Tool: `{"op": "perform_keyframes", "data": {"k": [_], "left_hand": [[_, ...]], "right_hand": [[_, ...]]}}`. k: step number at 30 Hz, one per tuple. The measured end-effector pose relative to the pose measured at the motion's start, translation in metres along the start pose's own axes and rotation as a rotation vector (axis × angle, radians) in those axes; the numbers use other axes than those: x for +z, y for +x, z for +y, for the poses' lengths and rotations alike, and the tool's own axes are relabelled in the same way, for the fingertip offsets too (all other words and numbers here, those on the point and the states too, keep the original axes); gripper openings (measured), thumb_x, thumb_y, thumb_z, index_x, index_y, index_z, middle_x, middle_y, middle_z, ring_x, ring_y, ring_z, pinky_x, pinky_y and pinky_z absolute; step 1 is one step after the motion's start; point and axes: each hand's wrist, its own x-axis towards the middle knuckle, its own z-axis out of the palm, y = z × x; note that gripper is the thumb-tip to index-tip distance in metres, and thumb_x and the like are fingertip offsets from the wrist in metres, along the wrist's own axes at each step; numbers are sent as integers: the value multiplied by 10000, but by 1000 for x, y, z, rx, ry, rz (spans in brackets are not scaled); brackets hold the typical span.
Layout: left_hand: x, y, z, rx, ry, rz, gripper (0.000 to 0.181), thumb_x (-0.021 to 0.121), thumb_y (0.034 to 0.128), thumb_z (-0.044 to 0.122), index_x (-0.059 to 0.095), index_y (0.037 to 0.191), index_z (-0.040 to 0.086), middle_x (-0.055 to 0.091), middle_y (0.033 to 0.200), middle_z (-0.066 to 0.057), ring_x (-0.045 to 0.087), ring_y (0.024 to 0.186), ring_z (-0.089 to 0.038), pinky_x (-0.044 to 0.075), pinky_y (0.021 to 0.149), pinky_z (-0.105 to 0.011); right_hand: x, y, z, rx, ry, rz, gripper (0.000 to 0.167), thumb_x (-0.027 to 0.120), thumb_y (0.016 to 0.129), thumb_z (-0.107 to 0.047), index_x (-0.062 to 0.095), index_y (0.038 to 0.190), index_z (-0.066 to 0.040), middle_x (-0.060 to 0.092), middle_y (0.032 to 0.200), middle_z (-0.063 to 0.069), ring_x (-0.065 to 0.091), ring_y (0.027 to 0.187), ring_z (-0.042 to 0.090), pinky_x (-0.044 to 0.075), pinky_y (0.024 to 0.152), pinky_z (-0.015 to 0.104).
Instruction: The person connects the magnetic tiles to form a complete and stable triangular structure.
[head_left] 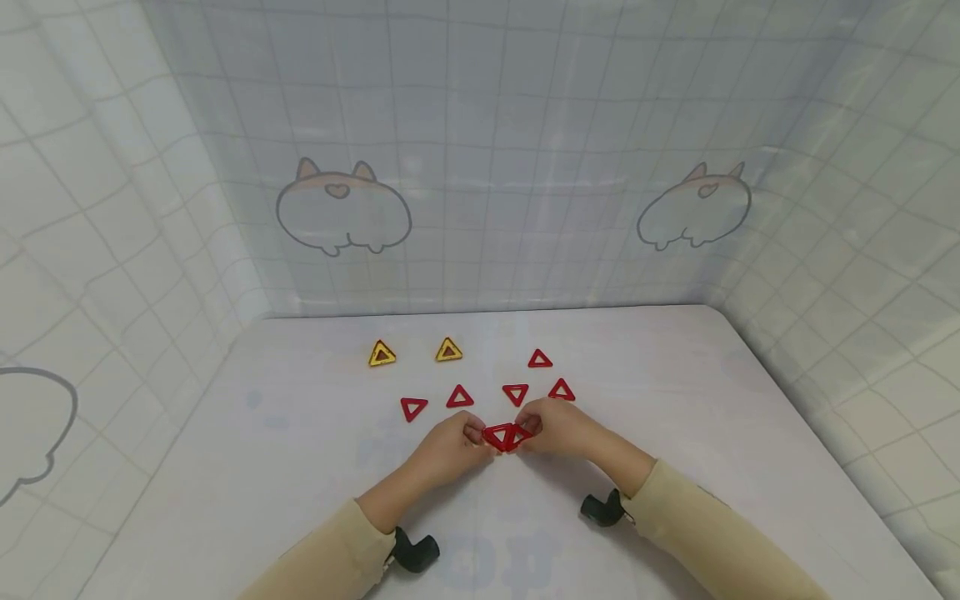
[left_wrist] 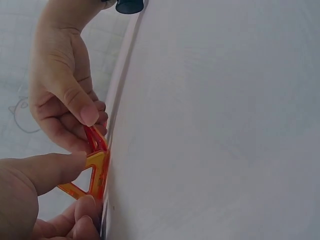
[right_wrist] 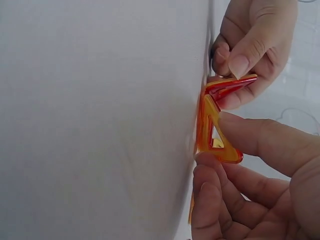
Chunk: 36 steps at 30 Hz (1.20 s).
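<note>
Both hands meet low over the white table in the head view. Thumb and fingers of the left hand (head_left: pixel 450 448) (left_wrist: pixel 45 195) pinch one side of a group of joined red triangle frames (head_left: pixel 498 428); the right hand (head_left: pixel 558 429) (right_wrist: pixel 265 175) pinches the other side. In the left wrist view the near triangle (left_wrist: pixel 98 172) looks orange-yellow, and the right hand (left_wrist: pixel 65 95) grips a red one beyond it. The right wrist view has an orange triangle (right_wrist: pixel 230 154) tilted up against a red one (right_wrist: pixel 232 87) held by the left hand (right_wrist: pixel 260 45). How many pieces are joined cannot be told.
Loose red triangles (head_left: pixel 413 415) (head_left: pixel 460 404) (head_left: pixel 515 387) (head_left: pixel 539 364) (head_left: pixel 562 396) lie on the table (head_left: pixel 300 467) beyond the hands. Two yellow triangles (head_left: pixel 382 362) (head_left: pixel 448 357) lie at the back left. Grid-patterned sheets (head_left: pixel 487 125) hang behind and at both sides.
</note>
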Motion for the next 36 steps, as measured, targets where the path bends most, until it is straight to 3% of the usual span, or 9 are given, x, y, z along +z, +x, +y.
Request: {"op": "perform_keyframes", "data": {"k": [12, 22, 36], "left_hand": [[3, 2, 2, 25, 0, 34, 332, 803, 851, 289, 620, 1077, 129, 624, 1012, 2, 585, 837, -166, 549, 754, -319], [5, 2, 2, 47, -41, 79, 261, 787, 867, 274, 635, 1028, 135, 639, 949, 30, 605, 804, -140, 541, 725, -303], [5, 2, 3, 42, -54, 105, 285, 797, 864, 295, 631, 1007, 113, 632, 908, 23, 607, 776, -132, 528, 699, -298]], "right_hand": [[-1, -1, 0, -76, 20, 13, 222, 849, 807, -183, 759, 997, -111, 662, 764, -106, 611, 703, 102, 534, 645, 276], [-3, 8, -2, -121, 87, 47, 166, 847, 810, -168, 768, 944, -111, 701, 805, -88, 635, 728, 71, 536, 677, 249], [-5, 17, 1, -158, 124, -2, 123, 824, 833, -175, 777, 938, -130, 702, 802, -97, 626, 730, 89, 534, 659, 254]]}}
